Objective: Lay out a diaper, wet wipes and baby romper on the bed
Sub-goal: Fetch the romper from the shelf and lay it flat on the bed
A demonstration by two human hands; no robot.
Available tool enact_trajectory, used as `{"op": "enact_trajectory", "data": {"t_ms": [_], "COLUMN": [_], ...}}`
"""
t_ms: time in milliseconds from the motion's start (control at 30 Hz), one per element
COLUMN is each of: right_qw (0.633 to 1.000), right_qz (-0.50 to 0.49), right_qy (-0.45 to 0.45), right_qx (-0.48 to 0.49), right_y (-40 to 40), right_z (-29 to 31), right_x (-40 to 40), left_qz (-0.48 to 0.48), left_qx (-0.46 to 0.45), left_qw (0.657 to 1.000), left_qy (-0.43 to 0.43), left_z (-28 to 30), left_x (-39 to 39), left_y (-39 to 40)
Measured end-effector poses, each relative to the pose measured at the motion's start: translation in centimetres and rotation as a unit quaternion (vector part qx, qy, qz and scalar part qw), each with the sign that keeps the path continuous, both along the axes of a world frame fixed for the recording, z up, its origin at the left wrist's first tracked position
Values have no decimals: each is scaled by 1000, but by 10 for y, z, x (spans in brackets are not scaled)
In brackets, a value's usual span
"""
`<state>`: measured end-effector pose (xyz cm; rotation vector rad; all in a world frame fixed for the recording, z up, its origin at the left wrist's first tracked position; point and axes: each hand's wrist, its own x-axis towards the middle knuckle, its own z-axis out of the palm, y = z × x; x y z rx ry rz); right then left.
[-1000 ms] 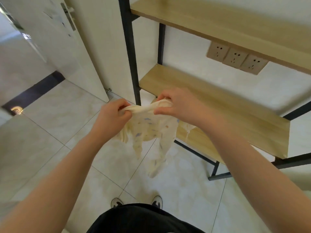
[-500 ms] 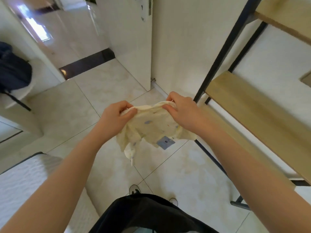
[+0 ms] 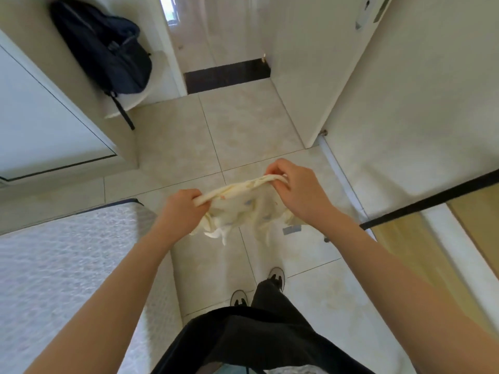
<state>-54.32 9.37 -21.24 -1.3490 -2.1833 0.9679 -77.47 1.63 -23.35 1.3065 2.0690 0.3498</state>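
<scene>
The baby romper (image 3: pixel 243 209) is cream with small coloured prints and hangs bunched between my two hands above the tiled floor. My left hand (image 3: pixel 183 209) grips its left end and my right hand (image 3: pixel 297 187) grips its right end, so the top edge is stretched between them. The bed (image 3: pixel 67 265), a white quilted mattress, fills the lower left, with its corner just left of my left hand. No diaper or wet wipes show in this view.
A dark backpack (image 3: pixel 108 47) rests on a white seat at the upper left. A wooden shelf with a black metal frame (image 3: pixel 432 201) stands at the right. A doorway with a dark threshold (image 3: pixel 226 76) lies ahead. My feet (image 3: pixel 256 287) stand on the tiles.
My view has swung left, away from the wooden shelf and toward the bed and the doorway. The romper has stayed held in both hands throughout.
</scene>
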Motion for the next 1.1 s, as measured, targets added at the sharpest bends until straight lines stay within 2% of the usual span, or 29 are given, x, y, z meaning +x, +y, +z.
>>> {"op": "enact_trajectory", "data": {"t_ms": [133, 267, 367, 467, 633, 733, 767, 933, 1000, 1100], "right_qw": [998, 989, 979, 964, 920, 876, 874, 912, 906, 872], "right_qz": [53, 120, 176, 234, 347, 438, 447, 399, 416, 480], "right_qy": [-8, -16, -29, -59, -93, -141, -133, -55, -58, -68], "right_qx": [-35, -79, -100, -108, -154, -146, -139, -75, -43, -63], "right_y": [28, 65, 97, 126, 162, 182, 189, 225, 230, 228], "right_z": [-11, -20, -24, -27, -33, -30, -28, -20, -17, -18], "right_x": [-25, -49, -65, -81, -109, -135, -146, -208, -236, -282], "left_qz": [77, 159, 241, 285, 334, 315, 302, 242, 211, 186], "left_qx": [35, 102, 147, 154, 190, 193, 194, 202, 217, 225], "left_qw": [994, 966, 937, 923, 906, 926, 933, 947, 950, 953], "left_qy": [-68, -178, -206, -206, -175, -77, -43, 55, 80, 87], "left_z": [4, 16, 26, 38, 54, 57, 58, 66, 68, 67], "left_x": [-29, -41, -48, -53, -58, -67, -71, -94, -107, -131], "left_y": [17, 44, 67, 86, 107, 114, 116, 123, 125, 125]}}
